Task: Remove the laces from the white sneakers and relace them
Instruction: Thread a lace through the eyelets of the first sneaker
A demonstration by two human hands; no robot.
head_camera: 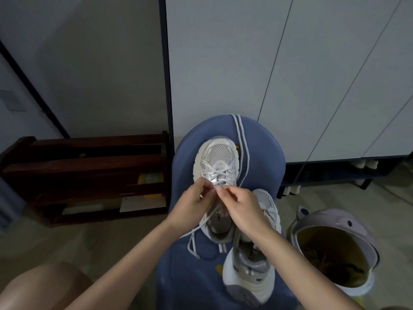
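From the head view, two white sneakers sit on a blue padded seat (185, 157): the far sneaker (218, 162) points away from the person, and the near sneaker (250, 271) lies just beside it to the right and nearer, its heel hanging toward the seat's front edge. The left hand (192, 204) and the right hand (241, 208) meet over the far sneaker's eyelets, fingers curled — each appears to pinch the white lace (220, 175) crossed there. A loose end of it trails down to the seat below the left wrist. A second, loose lace (242, 148) runs from the seat's back edge past the far sneaker's right side. To the left stands a dark wooden rack (89, 173); to the right, on the floor, a lilac bin (335, 249) with a yellowish liner.
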